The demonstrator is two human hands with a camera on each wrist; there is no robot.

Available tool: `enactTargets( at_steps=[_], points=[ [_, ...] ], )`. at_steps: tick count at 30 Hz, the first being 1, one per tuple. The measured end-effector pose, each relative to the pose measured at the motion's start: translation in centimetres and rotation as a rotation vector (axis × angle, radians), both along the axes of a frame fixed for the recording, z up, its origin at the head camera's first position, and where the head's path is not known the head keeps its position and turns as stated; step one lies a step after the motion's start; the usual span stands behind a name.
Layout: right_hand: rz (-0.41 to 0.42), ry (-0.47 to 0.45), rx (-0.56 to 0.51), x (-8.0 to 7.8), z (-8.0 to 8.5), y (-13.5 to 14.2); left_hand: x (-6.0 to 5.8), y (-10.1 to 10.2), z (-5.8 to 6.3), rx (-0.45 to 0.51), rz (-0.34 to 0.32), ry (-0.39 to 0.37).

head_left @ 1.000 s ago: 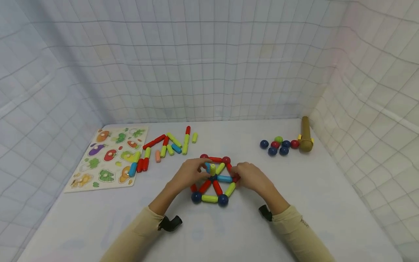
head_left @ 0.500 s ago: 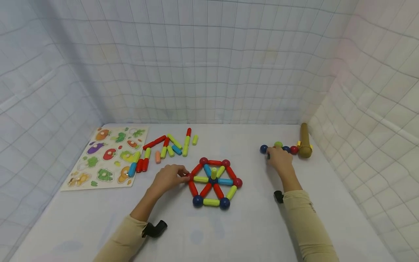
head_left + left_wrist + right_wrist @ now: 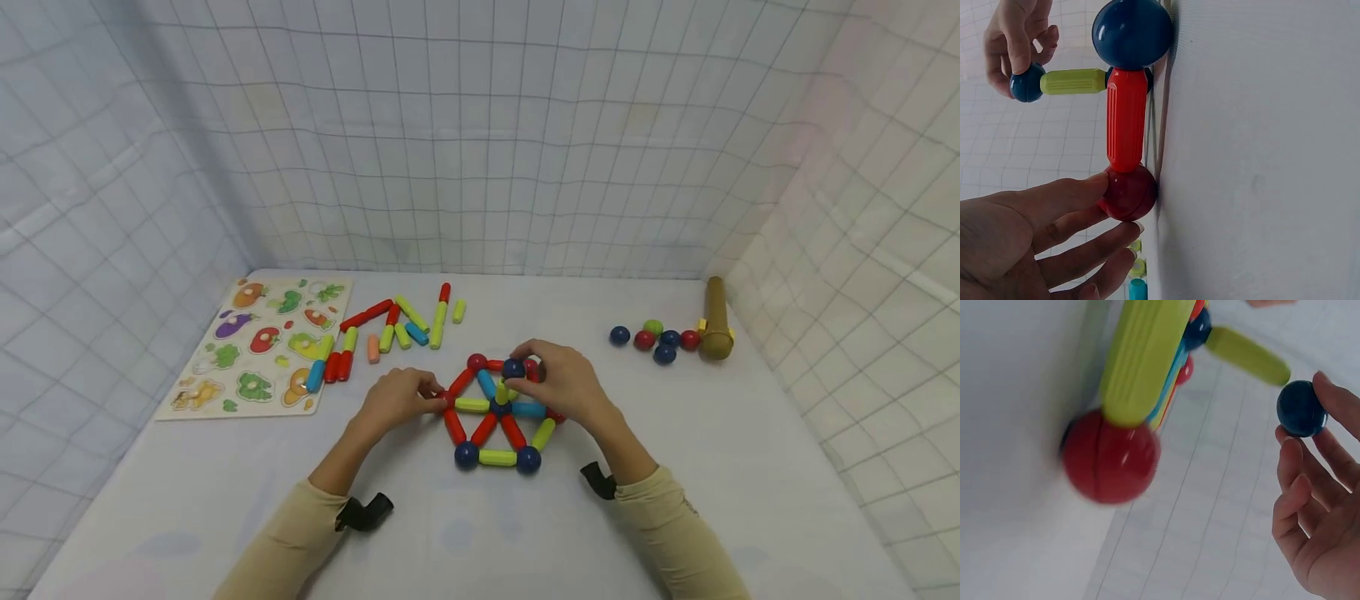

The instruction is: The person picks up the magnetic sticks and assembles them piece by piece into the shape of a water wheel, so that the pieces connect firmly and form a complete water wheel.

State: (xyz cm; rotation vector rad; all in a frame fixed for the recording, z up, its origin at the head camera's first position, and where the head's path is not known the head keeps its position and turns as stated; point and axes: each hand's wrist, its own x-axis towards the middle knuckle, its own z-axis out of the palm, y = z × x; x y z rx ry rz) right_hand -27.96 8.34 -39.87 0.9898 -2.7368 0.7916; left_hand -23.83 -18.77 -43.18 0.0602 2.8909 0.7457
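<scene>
A flat, wheel-like frame of magnetic rods (image 3: 454, 427) and balls lies on the table, its spokes meeting at a dark blue hub ball (image 3: 500, 407). From the hub rises a yellow-green rod (image 3: 1072, 81). My right hand (image 3: 566, 383) pinches a dark blue ball (image 3: 1300, 409) between thumb and fingers, right at that rod's top end. At the frame's left corner, the thumb and fingers of my left hand (image 3: 393, 396) hold a red ball (image 3: 1130, 192). Part of the frame's right side is hidden behind the right hand.
Loose red, yellow-green and blue rods (image 3: 437, 321) lie behind and left. A vegetable puzzle board (image 3: 217, 392) is farther left. Several loose balls (image 3: 664, 354) sit at the back right beside an olive-brown club-shaped object (image 3: 717, 321). White grid-patterned cloth (image 3: 517, 167) walls the table.
My right hand went from the frame to the loose balls, then returned with a dark blue ball to the upright rod. My left hand shifted from beside the hub to the left red ball.
</scene>
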Motion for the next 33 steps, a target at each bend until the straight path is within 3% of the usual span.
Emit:
enactTargets(
  at_steps=[4, 8, 12, 18, 24, 26, 28, 33],
  points=[
    [0.026, 0.044, -0.007, 0.9, -0.1, -1.2, 0.1, 0.0, -0.1, 0.005, -0.003, 0.0],
    [0.029, 0.027, 0.0, 1.0, -0.4, -1.2, 0.3, 0.0, -0.3, 0.001, 0.002, -0.008],
    [-0.016, -0.084, 0.067, 1.0, 0.0, -0.3, 0.4, 0.2, -0.2, 0.002, 0.014, -0.012],
    [-0.125, -0.331, 0.385, -0.6, -0.8, 2.5, 0.4, 0.3, 0.1, -0.017, 0.018, -0.012],
    [-0.139, -0.308, 0.375, -2.3, -2.0, 3.0, 0.4, 0.3, 1.2, -0.048, -0.015, -0.064],
    [-0.144, -0.279, 0.366, -2.7, -2.2, 3.1, -0.6, 0.3, 1.7, -0.071, -0.01, -0.03],
    [-0.156, -0.26, 0.36, -3.0, -2.4, 3.0, -2.3, 0.5, 2.2, -0.109, 0.019, 0.029],
    [-0.193, -0.233, 0.332, -3.0, -2.5, 2.5, -8.3, 1.6, 2.4, -0.184, 0.067, 0.174]
  ],
)
